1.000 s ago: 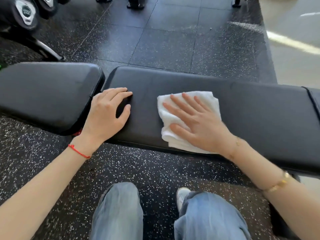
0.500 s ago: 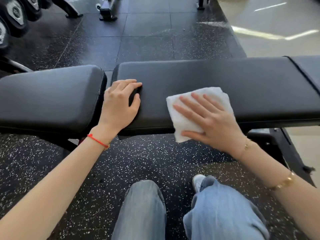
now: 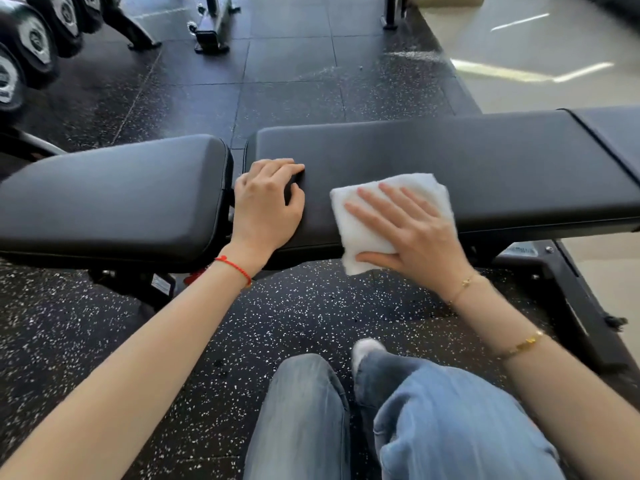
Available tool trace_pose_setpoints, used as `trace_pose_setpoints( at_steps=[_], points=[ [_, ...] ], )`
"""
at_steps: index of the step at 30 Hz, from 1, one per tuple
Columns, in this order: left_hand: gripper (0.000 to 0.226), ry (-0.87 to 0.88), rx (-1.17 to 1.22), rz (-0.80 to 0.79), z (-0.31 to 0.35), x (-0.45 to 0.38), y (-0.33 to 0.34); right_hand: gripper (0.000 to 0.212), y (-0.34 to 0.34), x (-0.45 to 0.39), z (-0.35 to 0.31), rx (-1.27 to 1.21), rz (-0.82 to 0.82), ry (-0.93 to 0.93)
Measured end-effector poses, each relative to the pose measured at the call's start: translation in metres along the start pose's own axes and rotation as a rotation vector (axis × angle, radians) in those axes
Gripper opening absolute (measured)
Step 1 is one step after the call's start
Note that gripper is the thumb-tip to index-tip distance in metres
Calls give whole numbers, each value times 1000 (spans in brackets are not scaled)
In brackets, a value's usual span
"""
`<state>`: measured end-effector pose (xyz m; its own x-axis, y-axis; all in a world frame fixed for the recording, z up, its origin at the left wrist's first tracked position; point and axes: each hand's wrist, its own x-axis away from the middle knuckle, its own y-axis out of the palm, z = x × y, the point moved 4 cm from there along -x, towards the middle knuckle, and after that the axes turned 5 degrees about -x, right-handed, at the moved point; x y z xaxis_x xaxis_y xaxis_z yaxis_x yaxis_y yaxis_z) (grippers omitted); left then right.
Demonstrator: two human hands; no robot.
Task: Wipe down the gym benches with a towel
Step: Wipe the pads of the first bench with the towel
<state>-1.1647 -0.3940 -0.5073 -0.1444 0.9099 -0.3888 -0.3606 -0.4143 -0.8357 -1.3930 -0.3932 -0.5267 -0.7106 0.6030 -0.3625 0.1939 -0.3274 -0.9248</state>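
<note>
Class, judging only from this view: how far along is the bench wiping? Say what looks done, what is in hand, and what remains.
Done: nothing shows it; no pad looks visibly cleaner. In hand: the right hand presses the white towel flat over the front edge of the long pad, while the left hand braces its end. Left: the towel has not reached the seat pad.
</note>
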Motion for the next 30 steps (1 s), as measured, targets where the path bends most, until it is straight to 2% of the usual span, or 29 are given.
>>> trace_pose_setpoints(
  at_steps=[3,6,10,14,17,20,25,30],
  points=[
    [34,0,18,2,0,0,1,67,-7,12,22,-32,-30,123],
    [34,-11,20,9,-1,0,3,65,-4,-8,2,-73,-57,202],
    [33,-26,60,4,-1,1,2,65,6,-34,-48,-119,-90,130],
    [35,-16,86,25,-4,5,-12,60,0,-29,-39,-173,-100,104],
    [35,-24,13,115,-27,11,-36,58,-4,-42,-25,-258,-152,211],
    [35,-82,-97,131,-63,18,-57,58,9,-79,-23,-374,-265,282],
    [35,-208,-237,163,-123,31,-81,55,33,-156,-63,-437,-394,176],
    [34,-317,-267,191,-157,41,-94,53,37,-147,-82,-451,-372,-13]
  ],
)
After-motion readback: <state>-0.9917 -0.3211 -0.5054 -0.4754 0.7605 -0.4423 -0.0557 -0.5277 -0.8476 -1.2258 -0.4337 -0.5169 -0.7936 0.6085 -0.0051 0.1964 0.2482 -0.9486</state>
